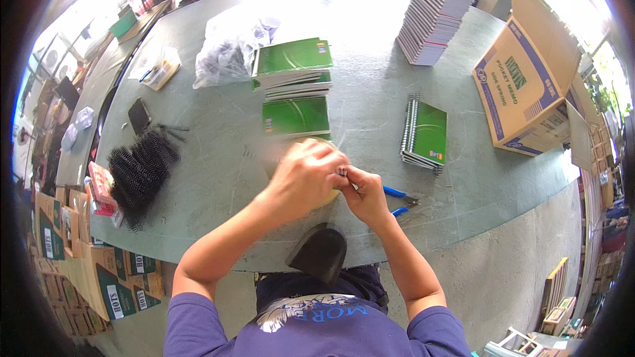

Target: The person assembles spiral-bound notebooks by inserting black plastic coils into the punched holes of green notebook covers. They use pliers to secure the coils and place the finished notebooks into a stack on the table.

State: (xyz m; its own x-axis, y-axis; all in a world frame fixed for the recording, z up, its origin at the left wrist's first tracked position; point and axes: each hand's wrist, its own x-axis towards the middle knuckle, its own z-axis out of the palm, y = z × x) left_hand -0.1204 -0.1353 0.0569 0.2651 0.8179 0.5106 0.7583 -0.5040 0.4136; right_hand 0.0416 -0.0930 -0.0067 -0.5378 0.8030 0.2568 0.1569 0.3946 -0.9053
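1. Pinching a small dark bit (342,172), prob. a coil end, btwn fingertips of L hand (309,173) and R hand (367,196); both drawn tog. nr front edge of table (367,59).
2. Can't make out the piece in work: mostly hidden under both hands, w/ just a yellow patch (325,198) showing, on the near side of the mid-table green notebooks (296,117).
3. Done, as far as visible: a low pile of coiled green notebooks (430,133) at R, w/ wire along L edge.
4. Left, by the look of it: those mid-table piles, w/ no coils visible; can't tell exact no. Also unclear re: tall stack (433,20), far R.
5. Plenty of black spiral coils (142,165) heaped at L, prob. unused; judging from that, mid-job at most.
6. Not gripping blue-handled pliers (397,192), lying just beside R hand.
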